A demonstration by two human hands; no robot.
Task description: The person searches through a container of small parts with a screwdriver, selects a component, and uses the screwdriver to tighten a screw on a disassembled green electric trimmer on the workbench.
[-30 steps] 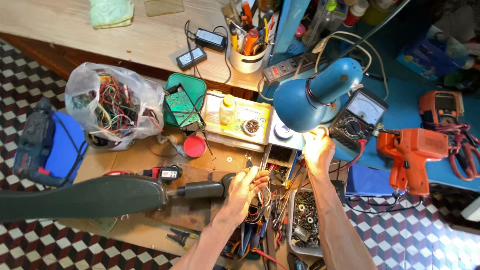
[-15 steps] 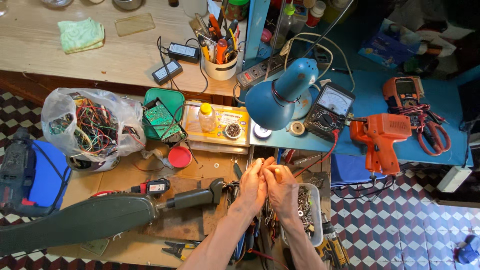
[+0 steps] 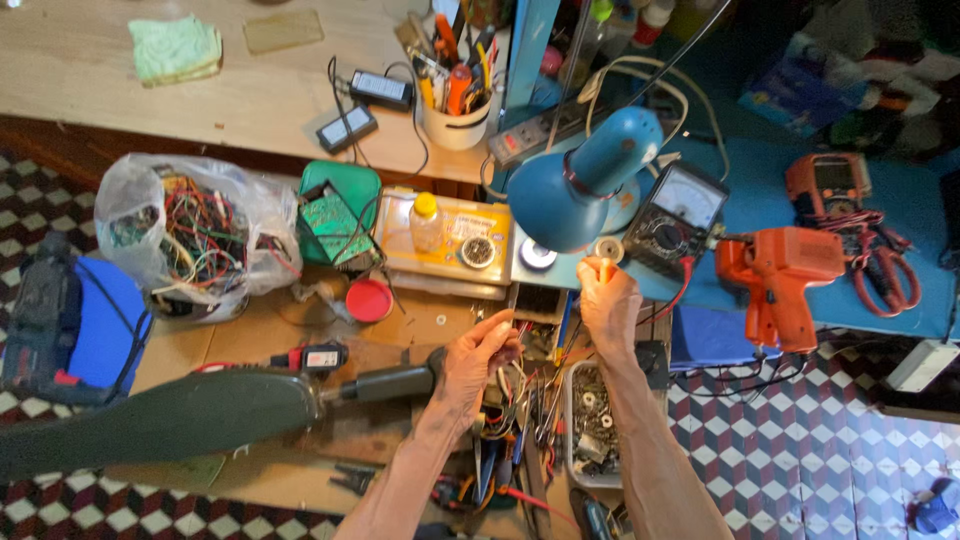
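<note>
**Two pinches over a crowded bench**

Pinching a small orange-tipped piece [image 3: 603,266] between thumb and fingers, the right hand [image 3: 608,305] is raised just under the rim of the blue desk lamp [image 3: 590,180], near the bench's middle. The left hand [image 3: 478,362] closes narrowly on a bundle of thin wires [image 3: 512,385] above the open tool drawer [image 3: 520,430]; what the wires lead to is hidden.

To do this well, I judge, keep the wires drawn taut but not strained, and bring the small piece down into the light rather than working in shadow.

Much crowds the spot: the analogue meter [image 3: 678,212] and its red lead lie just beside the right hand, a tray of screws [image 3: 592,425] sits beside the right forearm, and a dark green housing [image 3: 170,420] stretches along the bench's near edge. An orange drill [image 3: 775,275] rests well apart on the blue top.
</note>
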